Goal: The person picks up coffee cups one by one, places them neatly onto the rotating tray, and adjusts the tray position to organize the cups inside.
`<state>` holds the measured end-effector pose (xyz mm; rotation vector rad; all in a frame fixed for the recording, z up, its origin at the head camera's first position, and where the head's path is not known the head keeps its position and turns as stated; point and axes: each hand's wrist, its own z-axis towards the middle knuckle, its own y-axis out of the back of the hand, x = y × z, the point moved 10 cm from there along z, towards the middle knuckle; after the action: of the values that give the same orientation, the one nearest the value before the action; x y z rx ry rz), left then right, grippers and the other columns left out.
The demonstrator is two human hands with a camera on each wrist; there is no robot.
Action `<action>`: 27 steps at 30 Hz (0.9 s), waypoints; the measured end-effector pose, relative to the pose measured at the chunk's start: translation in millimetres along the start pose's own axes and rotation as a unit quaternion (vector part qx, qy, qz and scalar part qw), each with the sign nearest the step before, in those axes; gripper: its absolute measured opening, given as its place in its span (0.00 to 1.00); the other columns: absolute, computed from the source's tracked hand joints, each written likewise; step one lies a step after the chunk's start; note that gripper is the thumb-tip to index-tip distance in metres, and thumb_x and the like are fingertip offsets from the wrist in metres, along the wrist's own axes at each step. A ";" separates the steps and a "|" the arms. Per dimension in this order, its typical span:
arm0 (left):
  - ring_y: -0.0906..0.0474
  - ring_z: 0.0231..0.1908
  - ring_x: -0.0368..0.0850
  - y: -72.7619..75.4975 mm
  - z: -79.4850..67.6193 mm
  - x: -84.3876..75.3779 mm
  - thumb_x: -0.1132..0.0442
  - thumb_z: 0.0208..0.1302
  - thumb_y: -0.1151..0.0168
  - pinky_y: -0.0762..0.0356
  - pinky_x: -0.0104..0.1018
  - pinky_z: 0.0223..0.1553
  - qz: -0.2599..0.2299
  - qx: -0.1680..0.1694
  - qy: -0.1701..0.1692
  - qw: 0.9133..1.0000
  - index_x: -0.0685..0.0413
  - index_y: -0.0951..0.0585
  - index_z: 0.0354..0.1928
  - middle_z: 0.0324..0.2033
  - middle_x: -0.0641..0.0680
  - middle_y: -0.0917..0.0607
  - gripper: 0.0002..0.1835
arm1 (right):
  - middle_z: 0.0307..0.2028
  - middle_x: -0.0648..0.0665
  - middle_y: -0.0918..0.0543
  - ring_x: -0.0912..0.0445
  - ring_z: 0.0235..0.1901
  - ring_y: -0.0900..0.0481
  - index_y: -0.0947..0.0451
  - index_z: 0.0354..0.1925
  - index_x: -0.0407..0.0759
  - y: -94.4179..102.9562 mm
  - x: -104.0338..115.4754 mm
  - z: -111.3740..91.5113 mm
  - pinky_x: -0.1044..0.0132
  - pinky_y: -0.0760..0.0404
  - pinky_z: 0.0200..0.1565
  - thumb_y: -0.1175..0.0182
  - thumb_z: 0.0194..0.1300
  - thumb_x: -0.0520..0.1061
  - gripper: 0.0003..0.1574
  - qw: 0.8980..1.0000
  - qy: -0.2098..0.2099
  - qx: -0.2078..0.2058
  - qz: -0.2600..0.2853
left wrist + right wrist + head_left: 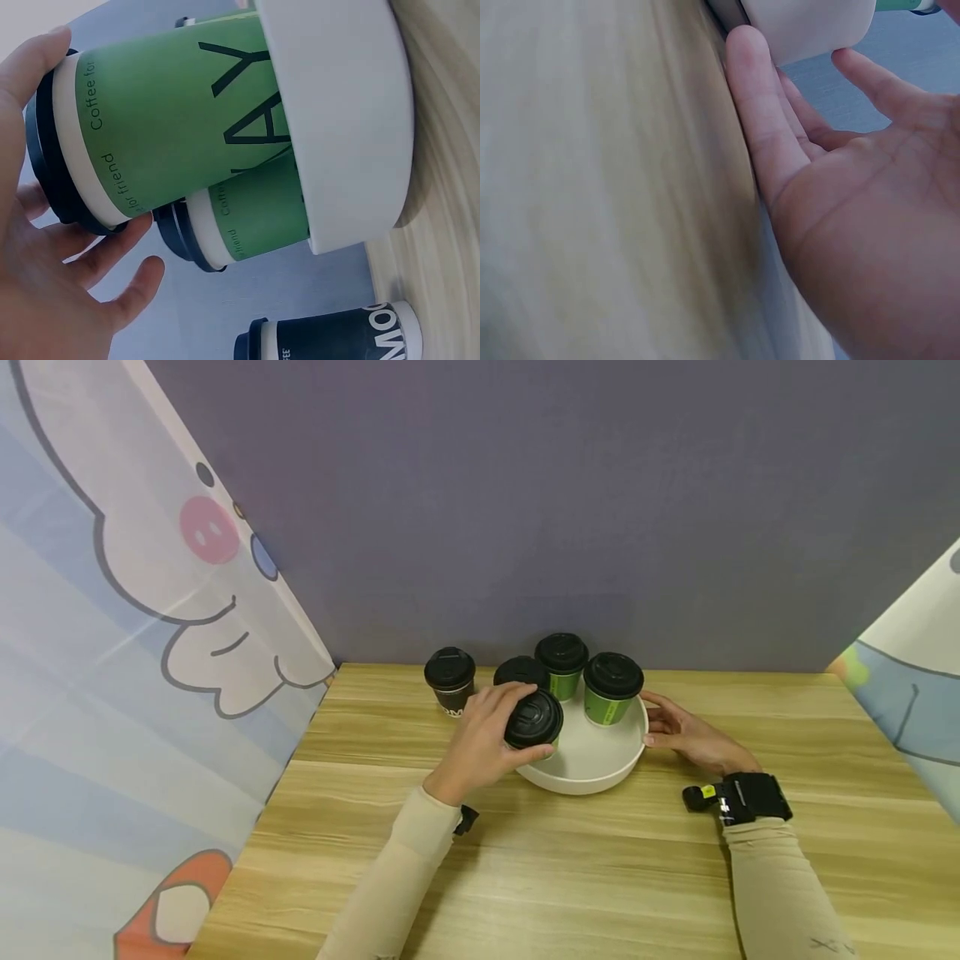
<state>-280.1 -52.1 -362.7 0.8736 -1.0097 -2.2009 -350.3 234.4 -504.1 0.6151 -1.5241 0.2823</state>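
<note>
My left hand [483,739] grips a green paper coffee cup [165,112] by its black lid, thumb on one side and fingers on the other. This cup is at the front left of a round white tray [581,785]; the tray wall hides its base in the left wrist view. My right hand [690,739] holds the tray's right side, its fingertips against the wall. Also on the tray are a green cup [609,708] at the right, another green cup [564,683] at the back, and a black-lidded cup [521,670] partly hidden behind my left hand.
A dark paper cup [452,687] with white lettering stands on the wooden table [570,877], left of the tray. Close behind the cups rises a grey panel [570,510]. A cartoon-printed curtain [135,693] hangs along the left side.
</note>
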 end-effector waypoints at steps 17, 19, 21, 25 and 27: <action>0.29 0.61 0.50 -16.1 -0.2 -1.6 0.32 0.53 0.26 0.33 0.51 0.63 0.051 0.024 0.003 0.998 0.45 0.28 0.71 0.65 0.51 0.22 0.47 | 0.70 0.21 0.40 0.66 0.57 0.23 0.68 0.83 0.42 -3.7 1.8 1.1 0.75 0.24 0.55 0.38 0.71 0.36 0.60 1.000 -0.003 0.008 -0.013; 0.29 0.61 0.51 -17.1 0.0 -1.5 0.33 0.53 0.26 0.33 0.52 0.62 0.054 0.027 0.004 0.998 0.45 0.29 0.72 0.65 0.52 0.23 0.47 | 0.69 0.22 0.39 0.66 0.57 0.23 0.68 0.83 0.42 -3.5 2.3 1.4 0.75 0.24 0.55 0.38 0.70 0.35 0.60 1.000 -0.003 0.007 -0.013; 0.29 0.61 0.51 -18.4 -0.1 -1.1 0.33 0.54 0.26 0.33 0.52 0.63 0.058 0.031 0.006 0.998 0.45 0.29 0.72 0.66 0.52 0.23 0.47 | 0.69 0.23 0.39 0.67 0.57 0.23 0.68 0.82 0.41 -3.8 3.3 1.2 0.75 0.23 0.55 0.38 0.70 0.34 0.60 1.000 0.001 0.009 -0.016; 0.29 0.62 0.52 -20.6 -0.8 -0.5 0.33 0.55 0.27 0.34 0.54 0.64 0.058 0.041 0.011 0.997 0.45 0.30 0.73 0.68 0.53 0.25 0.47 | 0.69 0.21 0.40 0.69 0.58 0.24 0.70 0.82 0.40 -5.1 5.0 0.3 0.75 0.23 0.55 0.38 0.70 0.34 0.61 1.000 0.009 0.017 -0.023; 0.29 0.63 0.52 -22.1 -1.0 0.2 0.33 0.56 0.28 0.34 0.54 0.65 0.061 0.046 0.013 0.997 0.45 0.30 0.73 0.68 0.53 0.25 0.47 | 0.70 0.20 0.41 0.69 0.58 0.24 0.70 0.82 0.39 -5.4 4.9 0.1 0.75 0.23 0.55 0.38 0.70 0.34 0.62 1.000 0.009 0.019 -0.023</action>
<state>-284.2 -40.2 -381.0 0.8561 -1.1291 -2.0503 -347.2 229.0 -500.4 0.6746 -1.4878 0.2821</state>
